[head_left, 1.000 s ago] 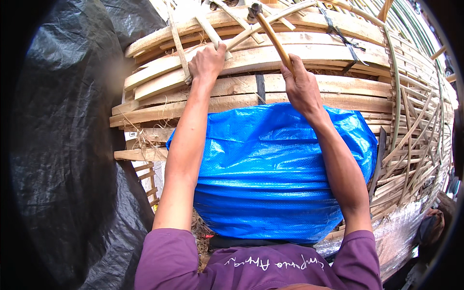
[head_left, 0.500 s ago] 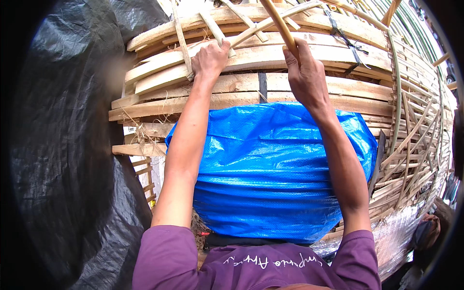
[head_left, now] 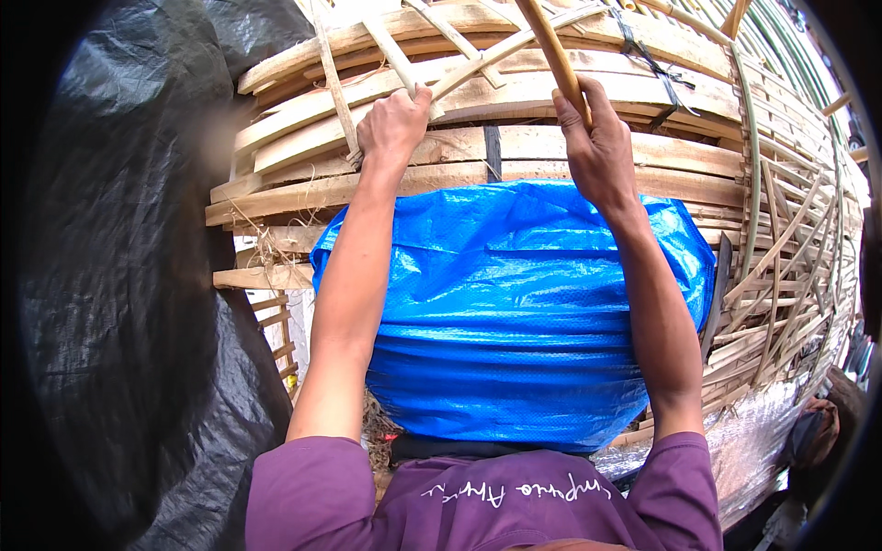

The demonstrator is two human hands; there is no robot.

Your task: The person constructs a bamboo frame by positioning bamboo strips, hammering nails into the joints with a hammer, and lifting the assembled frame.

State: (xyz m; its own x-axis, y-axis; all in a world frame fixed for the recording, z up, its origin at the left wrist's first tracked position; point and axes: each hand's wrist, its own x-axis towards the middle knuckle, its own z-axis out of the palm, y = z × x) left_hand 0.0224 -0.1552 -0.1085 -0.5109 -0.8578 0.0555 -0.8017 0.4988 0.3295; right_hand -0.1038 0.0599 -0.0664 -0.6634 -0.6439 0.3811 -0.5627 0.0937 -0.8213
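My left hand (head_left: 393,131) is closed at the lower end of a pale wooden strip (head_left: 514,43), which slants up to the right. Other thin strips cross close to its knuckles, so exactly which pieces lie inside the fist is partly hidden. On the right, my right hand (head_left: 599,142) grips a thicker tan stick (head_left: 555,57) that rises past the top of the view. Both hands are over a stack of long sawn wooden battens (head_left: 450,147). Below them, between my forearms, a blue plastic tarp (head_left: 505,303) covers my lap.
A large black plastic sheet (head_left: 138,275) hangs along the left. Black strapping (head_left: 652,60) ties the battens at the upper right. Many loose thin slats (head_left: 781,248) lie crisscrossed on the right, with a dark flat blade-like piece (head_left: 718,294) beside the tarp.
My right hand has shifted slightly right and down with the tan stick. My left hand has dropped slightly to the left. The tarp's top edge sits a little higher in view.
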